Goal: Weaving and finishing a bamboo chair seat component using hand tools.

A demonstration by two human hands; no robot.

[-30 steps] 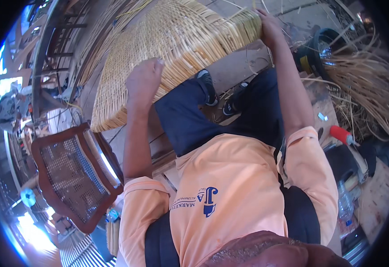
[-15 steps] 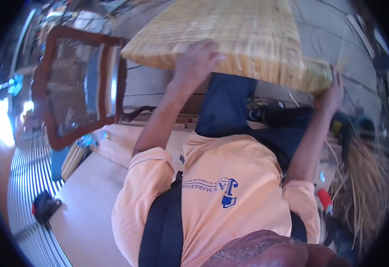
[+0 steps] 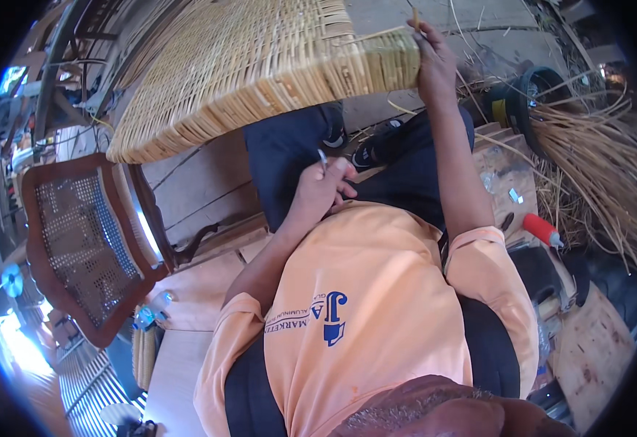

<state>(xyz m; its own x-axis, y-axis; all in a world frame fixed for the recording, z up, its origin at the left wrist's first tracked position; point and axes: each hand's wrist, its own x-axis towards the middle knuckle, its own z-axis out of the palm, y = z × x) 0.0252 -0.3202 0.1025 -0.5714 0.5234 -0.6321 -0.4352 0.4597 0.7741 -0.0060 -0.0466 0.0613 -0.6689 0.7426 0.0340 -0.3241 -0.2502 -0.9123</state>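
A large woven cane panel (image 3: 245,80), with a wrapped thick edge, slants across the upper middle over my knees. My right hand (image 3: 436,69) is closed round its right corner, and a short cane strip (image 3: 415,18) sticks up by the fingertips. Held low near my belly and apart from the panel, my left hand (image 3: 318,193) is closed on a thin tool with a pale, shiny tip (image 3: 323,156). Most of that tool is hidden in the fingers, so its kind cannot be made out.
A brown wooden chair with a cane-mesh back (image 3: 85,240) stands at the left. On the right, a dark bucket (image 3: 544,95) has long loose cane strips (image 3: 588,153) beside it. A red bottle with a white tip (image 3: 542,229) lies by my right elbow. A clear plastic bottle (image 3: 151,313) is near the chair.
My left hand has come off the panel's near edge and down toward my belly, with the thin tool now showing. The panel and my right hand have shifted left and up in view.
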